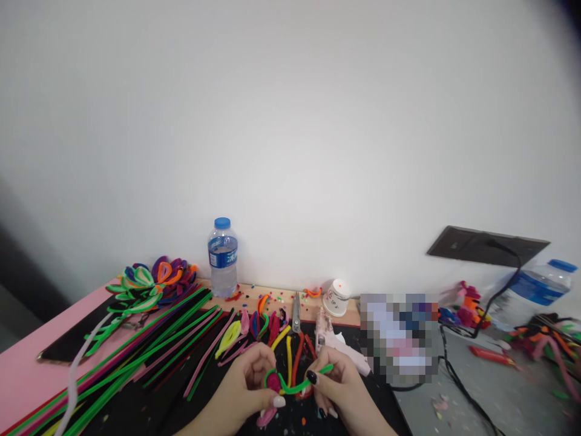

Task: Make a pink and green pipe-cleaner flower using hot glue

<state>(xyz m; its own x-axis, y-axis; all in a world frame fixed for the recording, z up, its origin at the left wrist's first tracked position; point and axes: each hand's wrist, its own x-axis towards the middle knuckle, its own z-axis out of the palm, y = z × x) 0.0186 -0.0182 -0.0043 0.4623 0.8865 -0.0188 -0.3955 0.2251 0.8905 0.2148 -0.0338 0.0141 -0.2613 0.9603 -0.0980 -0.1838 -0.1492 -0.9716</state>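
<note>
My left hand [254, 387] pinches a small magenta coil [273, 382] with a green pipe cleaner [297, 387] curving around its edge. The free length of that green strand runs across to my right hand [329, 384], whose thumb and fingers are closed on it near its end. Below my left thumb a pink fuzzy piece [267, 416] shows in part. Just beyond the hands lie yellow [289, 357] and red pipe cleaner pieces [297, 357], a yellow loop bundle [228, 339] and scissors [296, 313].
A water bottle [223, 260] stands by the wall, left of a white paper cup [336, 298]. A pale glue gun [340, 348] lies right of centre. Long pipe cleaners [136, 369] and looped flowers [167, 278] cover the left. Black cables [454, 375] cross the grey surface at right.
</note>
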